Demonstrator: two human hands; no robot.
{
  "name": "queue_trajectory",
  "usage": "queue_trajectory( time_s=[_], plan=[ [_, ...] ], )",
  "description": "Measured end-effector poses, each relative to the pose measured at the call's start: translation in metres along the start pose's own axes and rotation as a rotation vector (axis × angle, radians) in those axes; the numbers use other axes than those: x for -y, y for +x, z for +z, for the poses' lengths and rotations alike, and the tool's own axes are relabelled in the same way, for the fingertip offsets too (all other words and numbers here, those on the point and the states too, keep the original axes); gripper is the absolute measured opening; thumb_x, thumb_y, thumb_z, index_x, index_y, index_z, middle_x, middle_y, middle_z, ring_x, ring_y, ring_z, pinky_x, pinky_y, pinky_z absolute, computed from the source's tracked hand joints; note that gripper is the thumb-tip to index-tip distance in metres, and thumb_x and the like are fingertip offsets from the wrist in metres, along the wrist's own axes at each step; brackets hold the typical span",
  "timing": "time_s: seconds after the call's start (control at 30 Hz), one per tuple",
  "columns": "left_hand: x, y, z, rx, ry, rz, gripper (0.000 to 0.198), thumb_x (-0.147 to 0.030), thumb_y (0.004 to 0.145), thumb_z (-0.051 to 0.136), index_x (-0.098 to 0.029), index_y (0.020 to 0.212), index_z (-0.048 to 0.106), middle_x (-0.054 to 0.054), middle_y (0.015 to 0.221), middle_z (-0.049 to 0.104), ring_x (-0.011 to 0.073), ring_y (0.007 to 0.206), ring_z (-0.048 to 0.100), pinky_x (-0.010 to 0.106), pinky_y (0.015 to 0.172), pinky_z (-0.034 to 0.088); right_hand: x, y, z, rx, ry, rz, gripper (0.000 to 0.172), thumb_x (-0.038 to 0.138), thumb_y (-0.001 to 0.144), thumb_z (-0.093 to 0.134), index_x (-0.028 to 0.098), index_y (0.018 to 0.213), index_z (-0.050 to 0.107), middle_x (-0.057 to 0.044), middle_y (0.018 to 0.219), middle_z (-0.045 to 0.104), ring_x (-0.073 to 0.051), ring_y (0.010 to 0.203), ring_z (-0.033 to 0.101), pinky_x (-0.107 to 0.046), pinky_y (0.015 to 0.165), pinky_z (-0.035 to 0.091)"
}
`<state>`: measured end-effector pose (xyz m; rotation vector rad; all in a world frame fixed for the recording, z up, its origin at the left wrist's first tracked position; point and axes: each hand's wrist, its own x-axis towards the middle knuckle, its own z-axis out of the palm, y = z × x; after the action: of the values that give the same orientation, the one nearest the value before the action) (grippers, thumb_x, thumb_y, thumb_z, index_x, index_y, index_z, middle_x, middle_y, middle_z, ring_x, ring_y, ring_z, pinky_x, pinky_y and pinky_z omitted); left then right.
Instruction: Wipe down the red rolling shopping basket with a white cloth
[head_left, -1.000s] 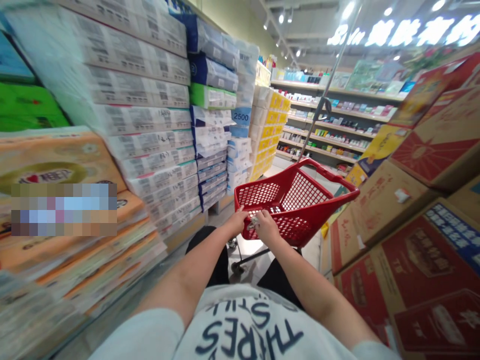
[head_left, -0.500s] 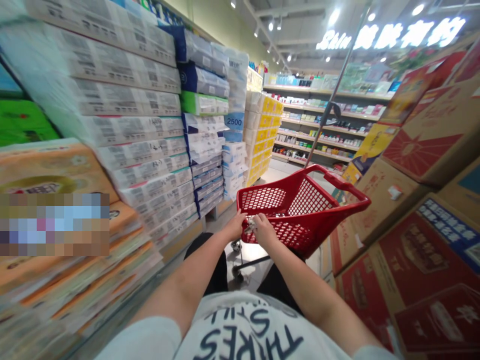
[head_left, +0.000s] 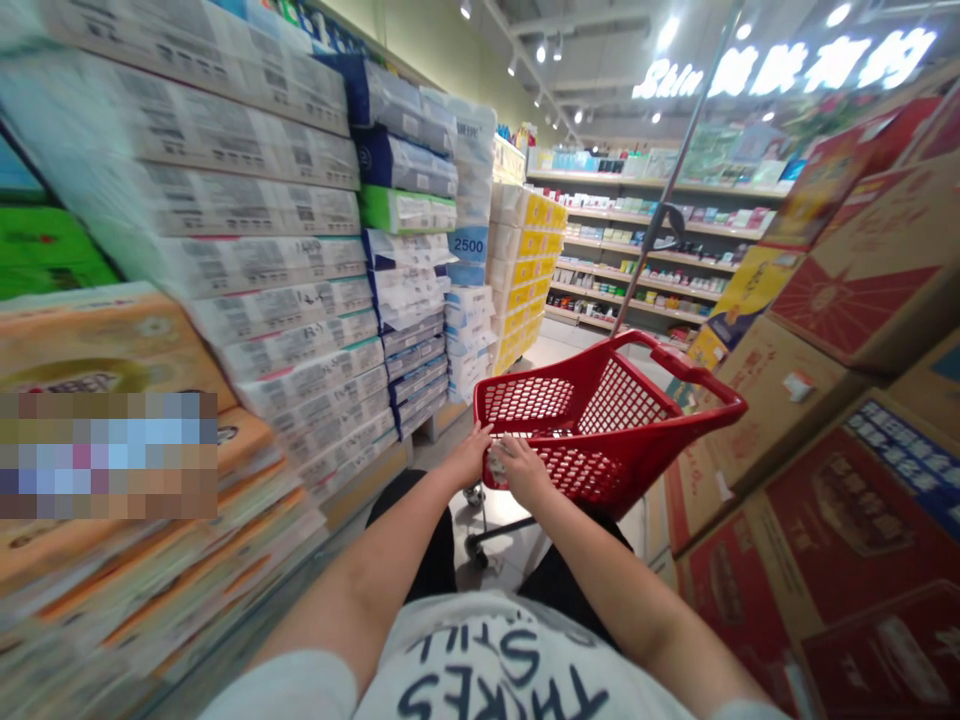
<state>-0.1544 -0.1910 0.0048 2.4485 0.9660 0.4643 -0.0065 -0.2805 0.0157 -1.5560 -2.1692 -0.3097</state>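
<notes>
A red plastic shopping cart [head_left: 600,440] stands in front of me, turned so that its handle points to the right. My left hand [head_left: 470,455] is closed around the near left corner of its basket. Beside it, my right hand [head_left: 525,468] lies against the near end of the basket with its fingers stretched out. A small whitish thing [head_left: 496,460] shows between the hands, partly covered by the right one; its kind cannot be made out.
Stacked tissue packs [head_left: 292,290] line the left, with orange packs [head_left: 112,340] nearer me. Cardboard cartons [head_left: 832,480] are piled on the right. A slanting metal pole [head_left: 660,200] rises beyond the cart, and stocked shelves [head_left: 645,215] stand at the back.
My right hand's fingers have gone from curled in at the whitish thing to stretched out over the cart's end. My left hand and the cart stay almost in place.
</notes>
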Motion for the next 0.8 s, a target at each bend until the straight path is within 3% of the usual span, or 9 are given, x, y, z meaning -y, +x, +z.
queue_trajectory(
  time_s=[0.13, 0.33, 0.47, 0.67, 0.8],
  plan=[
    [0.000, 0.000, 0.003, -0.019, -0.019, 0.001, 0.059, -0.009, 0.083, 0.044, -0.015, 0.142, 0.041, 0.007, 0.154, 0.031, 0.0235, 0.147, 0.014, 0.043, 0.121, 0.024, -0.002, 0.007, -0.004, -0.048, -0.039, -0.018, 0.038, 0.009, 0.086, 0.050, 0.017, 0.121, 0.061, -0.014, 0.130, 0.054, -0.025, 0.113, 0.049, -0.040, 0.101, 0.043],
    [-0.002, 0.000, 0.003, -0.009, 0.028, -0.011, 0.055, -0.009, 0.086, 0.043, -0.009, 0.141, 0.041, 0.011, 0.152, 0.033, 0.0259, 0.147, 0.014, 0.043, 0.122, 0.023, -0.007, 0.005, 0.001, 0.072, -0.098, 0.055, 0.050, 0.010, 0.084, 0.053, 0.018, 0.134, 0.052, -0.013, 0.142, 0.047, -0.028, 0.125, 0.044, -0.044, 0.103, 0.039],
    [-0.002, -0.001, 0.004, 0.000, 0.074, -0.015, 0.057, -0.007, 0.085, 0.040, -0.009, 0.142, 0.040, 0.010, 0.153, 0.031, 0.0246, 0.147, 0.013, 0.040, 0.122, 0.023, -0.011, 0.001, 0.002, 0.087, -0.098, 0.064, 0.052, 0.010, 0.084, 0.053, 0.020, 0.135, 0.051, -0.011, 0.141, 0.048, -0.026, 0.124, 0.046, -0.042, 0.103, 0.038],
    [0.001, 0.000, 0.007, -0.002, 0.125, -0.011, 0.055, -0.008, 0.085, 0.040, -0.012, 0.140, 0.041, 0.010, 0.154, 0.029, 0.0215, 0.148, 0.012, 0.040, 0.122, 0.023, -0.014, -0.008, 0.003, 0.132, -0.126, -0.115, 0.050, 0.016, 0.090, 0.049, 0.019, 0.140, 0.047, -0.009, 0.147, 0.043, -0.029, 0.139, 0.030, -0.047, 0.114, 0.026],
    [0.003, -0.002, 0.008, 0.001, 0.190, 0.015, 0.056, -0.014, 0.086, 0.043, -0.012, 0.142, 0.038, 0.011, 0.155, 0.026, 0.0223, 0.147, 0.013, 0.041, 0.121, 0.025, -0.014, -0.008, 0.006, 0.120, -0.103, -0.078, 0.049, 0.025, 0.091, 0.054, 0.022, 0.139, 0.048, -0.008, 0.147, 0.043, -0.028, 0.139, 0.032, -0.049, 0.114, 0.026]
  ],
)
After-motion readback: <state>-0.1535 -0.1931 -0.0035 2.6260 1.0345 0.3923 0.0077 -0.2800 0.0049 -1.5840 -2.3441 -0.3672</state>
